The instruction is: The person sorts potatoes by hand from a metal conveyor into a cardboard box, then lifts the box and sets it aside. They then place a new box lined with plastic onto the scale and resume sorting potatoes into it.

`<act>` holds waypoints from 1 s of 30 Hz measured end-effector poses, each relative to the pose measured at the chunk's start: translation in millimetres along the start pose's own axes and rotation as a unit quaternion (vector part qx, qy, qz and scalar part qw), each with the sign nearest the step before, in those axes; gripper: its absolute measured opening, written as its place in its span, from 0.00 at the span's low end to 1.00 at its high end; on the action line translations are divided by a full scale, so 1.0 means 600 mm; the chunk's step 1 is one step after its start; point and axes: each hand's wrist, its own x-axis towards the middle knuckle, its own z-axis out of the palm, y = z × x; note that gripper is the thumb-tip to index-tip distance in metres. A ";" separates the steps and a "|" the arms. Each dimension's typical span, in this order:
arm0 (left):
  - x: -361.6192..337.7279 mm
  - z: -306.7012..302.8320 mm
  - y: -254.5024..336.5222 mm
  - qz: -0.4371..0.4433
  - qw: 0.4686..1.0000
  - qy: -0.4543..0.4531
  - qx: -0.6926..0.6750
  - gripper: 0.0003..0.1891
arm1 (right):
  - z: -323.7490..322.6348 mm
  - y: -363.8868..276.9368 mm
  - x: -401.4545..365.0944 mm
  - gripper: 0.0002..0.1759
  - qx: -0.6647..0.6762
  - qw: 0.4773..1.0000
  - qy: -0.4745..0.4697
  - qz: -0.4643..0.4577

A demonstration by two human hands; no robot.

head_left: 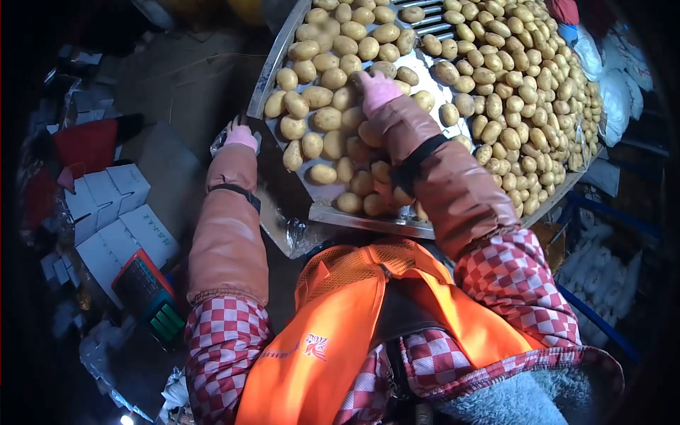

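Many yellow-brown potatoes (327, 119) lie on a metal-edged sorting table (265, 88). My right hand (378, 91), in a pink glove, reaches in among them. Its fingers look spread and touch the potatoes near their tips; I see none clearly gripped. Several potatoes lie under and beside my right forearm, partly hidden by it. My left hand (241, 134), also gloved in pink, is off the table's left corner. Clear plastic (216, 144) shows at both sides of it, and the fingers seem closed on this plastic; the fingertips are partly hidden.
More potatoes (524, 106) are heaped on the right, past a slatted metal grate (432, 25). White cartons (117, 195) and a red-and-green device (150, 297) stand at the left. Crumpled clear plastic (301, 235) hangs by the table's front edge (368, 221). White bags (616, 92) lie at the far right.
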 end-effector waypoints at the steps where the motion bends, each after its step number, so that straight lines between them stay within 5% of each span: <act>1: 0.001 0.004 -0.003 -0.029 0.997 -0.004 -0.072 0.38 | -0.010 0.014 0.002 0.33 0.008 1.000 -0.014 -0.001; 4: 0.011 0.028 -0.009 -0.012 1.000 0.018 -0.018 0.38 | -0.024 0.054 0.003 0.27 0.404 0.907 -0.078 0.091; 5: 0.019 0.033 -0.012 -0.013 1.000 0.008 -0.004 0.39 | -0.041 0.061 -0.013 0.25 0.621 0.770 -0.071 0.128; 7: 0.024 0.038 -0.017 -0.015 0.999 -0.017 0.027 0.41 | -0.062 0.045 -0.024 0.23 0.778 0.610 -0.077 0.130; 8: 0.026 0.040 -0.021 -0.006 1.000 0.001 0.014 0.38 | -0.064 0.031 -0.011 0.20 0.770 0.608 -0.067 0.180; 9: 0.026 0.041 -0.022 0.004 1.000 0.019 0.003 0.35 | -0.061 0.014 0.008 0.17 0.668 0.731 -0.082 0.114; 11: 0.025 0.047 -0.023 0.005 1.000 0.015 -0.005 0.36 | -0.049 -0.045 0.044 0.15 0.494 0.857 -0.124 0.078; 12: 0.033 0.048 -0.022 -0.004 1.000 -0.002 -0.002 0.41 | -0.080 -0.094 0.042 0.22 0.286 0.948 -0.139 0.021; 13: 0.037 0.048 -0.022 -0.011 1.000 -0.020 0.002 0.47 | -0.078 -0.126 0.054 0.26 0.080 0.982 -0.171 -0.020; 15: 0.027 0.039 -0.017 -0.010 1.000 -0.013 -0.013 0.48 | -0.052 -0.155 0.037 0.19 -0.019 0.987 -0.123 -0.098; 17: 0.013 0.030 -0.017 -0.003 0.999 0.007 -0.034 0.48 | -0.057 -0.173 0.029 0.17 0.028 0.988 -0.139 -0.060; 20: 0.005 0.021 -0.014 0.003 0.998 0.026 -0.059 0.47 | -0.030 -0.138 0.050 0.16 0.011 0.981 -0.122 -0.149; 22: -0.002 0.008 -0.003 -0.019 0.997 -0.002 -0.071 0.45 | 0.019 -0.105 0.081 0.24 0.033 0.992 -0.055 -0.111; 23: 0.028 0.044 -0.034 0.019 0.981 0.008 -0.194 0.42 | -0.013 -0.092 0.047 0.20 0.127 0.986 -0.066 -0.085; 26: 0.040 0.069 -0.037 0.018 0.897 0.091 -0.433 0.35 | -0.051 -0.026 -0.026 0.21 0.437 0.877 -0.197 0.035; 29: -0.030 -0.004 0.072 -0.072 0.675 0.202 -0.706 0.29 | -0.022 0.084 -0.145 0.14 0.447 0.881 0.003 -0.156; 30: -0.053 -0.028 0.120 -0.072 0.631 0.206 -0.744 0.27 | -0.012 0.106 -0.178 0.15 0.509 0.856 0.016 -0.089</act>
